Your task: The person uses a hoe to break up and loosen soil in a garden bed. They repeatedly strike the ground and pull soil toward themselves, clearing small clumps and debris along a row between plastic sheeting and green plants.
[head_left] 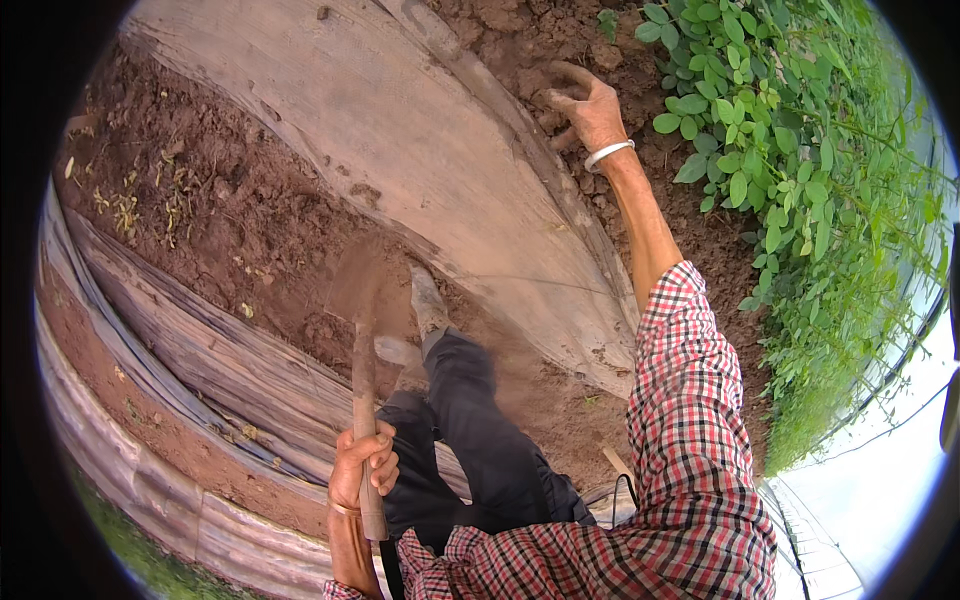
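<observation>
My left hand (361,466) is closed around the wooden handle of a spade (365,375) near its end. The spade's soil-coloured blade points away from me, above the reddish-brown soil beside my feet, and looks slightly blurred. My right hand (589,112), with a white bangle at the wrist, reaches to the loose soil (525,45) between the plastic sheet and the leafy plants. Its fingers are spread and curved, dirty with soil; whether they hold a clod cannot be told.
A soil-stained plastic sheet (420,165) covers a raised strip ahead. Dense green plants (795,150) grow along the right. More crumpled sheeting (217,337) runs along the left, with a dark hose or folded edge on it. My feet stand in the furrow between.
</observation>
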Demonstrator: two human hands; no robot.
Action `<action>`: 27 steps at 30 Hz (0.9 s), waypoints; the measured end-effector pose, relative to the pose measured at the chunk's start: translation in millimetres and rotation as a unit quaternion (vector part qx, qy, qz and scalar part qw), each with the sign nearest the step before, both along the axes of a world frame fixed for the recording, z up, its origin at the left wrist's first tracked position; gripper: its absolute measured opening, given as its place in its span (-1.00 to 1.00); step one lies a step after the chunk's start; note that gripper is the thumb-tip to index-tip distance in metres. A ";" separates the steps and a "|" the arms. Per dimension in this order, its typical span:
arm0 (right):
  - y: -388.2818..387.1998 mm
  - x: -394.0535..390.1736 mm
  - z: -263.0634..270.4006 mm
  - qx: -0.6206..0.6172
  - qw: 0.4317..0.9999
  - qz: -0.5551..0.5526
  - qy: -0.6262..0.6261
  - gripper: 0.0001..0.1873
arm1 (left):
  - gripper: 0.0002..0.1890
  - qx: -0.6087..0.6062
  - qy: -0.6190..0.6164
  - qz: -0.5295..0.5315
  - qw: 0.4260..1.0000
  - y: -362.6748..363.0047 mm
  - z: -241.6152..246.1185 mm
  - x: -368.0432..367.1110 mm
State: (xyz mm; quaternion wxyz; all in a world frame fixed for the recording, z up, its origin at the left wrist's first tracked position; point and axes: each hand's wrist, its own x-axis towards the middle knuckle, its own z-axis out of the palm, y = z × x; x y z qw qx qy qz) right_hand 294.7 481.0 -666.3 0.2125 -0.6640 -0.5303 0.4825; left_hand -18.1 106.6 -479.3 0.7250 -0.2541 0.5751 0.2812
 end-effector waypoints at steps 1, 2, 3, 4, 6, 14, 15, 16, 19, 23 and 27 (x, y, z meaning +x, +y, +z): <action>-8.2 11.9 8.4 0.012 1.000 0.012 0.001 -0.63 | -0.85 0.006 -0.006 0.021 1.000 -9.1 -3.8 -2.9; -13.1 24.6 14.5 0.035 0.999 0.037 0.010 -0.62 | -0.85 -0.008 -0.001 0.031 0.999 -17.9 -7.9 -4.6; -15.9 37.2 15.1 -0.024 0.999 -0.044 0.013 -0.63 | -0.85 -0.017 0.004 0.038 0.999 -25.8 -12.3 -6.5; -16.7 50.1 13.8 -0.061 0.991 -0.116 0.033 -0.63 | -0.85 -0.019 0.008 0.045 0.999 -32.9 -16.6 -8.2; -14.3 64.5 -2.1 -0.081 0.973 -0.173 0.132 -0.62 | -0.84 -0.034 0.016 0.047 0.998 -45.2 -23.2 -11.6; -28.5 119.3 -5.8 -0.173 0.957 -0.131 0.191 -0.59 | -0.83 -0.040 -0.037 0.107 0.993 -73.9 -26.2 -20.7; -32.9 129.9 -3.7 -0.169 0.961 -0.158 0.150 -0.60 | -0.83 -0.031 -0.051 0.114 0.992 -76.1 -26.9 -20.3; -36.1 138.2 -3.8 -0.169 0.959 -0.215 0.076 -0.61 | -0.83 -0.045 -0.039 0.106 0.993 -77.9 -28.4 -19.9; -41.0 154.3 -6.2 -0.066 0.926 -0.240 0.285 -0.65 | -0.82 -0.064 -0.039 0.120 0.990 -82.0 -36.0 -16.9; -52.3 136.8 -5.7 -0.037 0.950 -0.243 0.195 -0.67 | -0.82 -0.078 -0.065 0.168 0.981 -85.1 -44.8 -15.8; -61.8 93.3 -7.3 -0.160 0.954 -0.206 0.149 -0.68 | -0.81 -0.071 -0.096 0.170 0.978 -87.5 -50.4 -16.7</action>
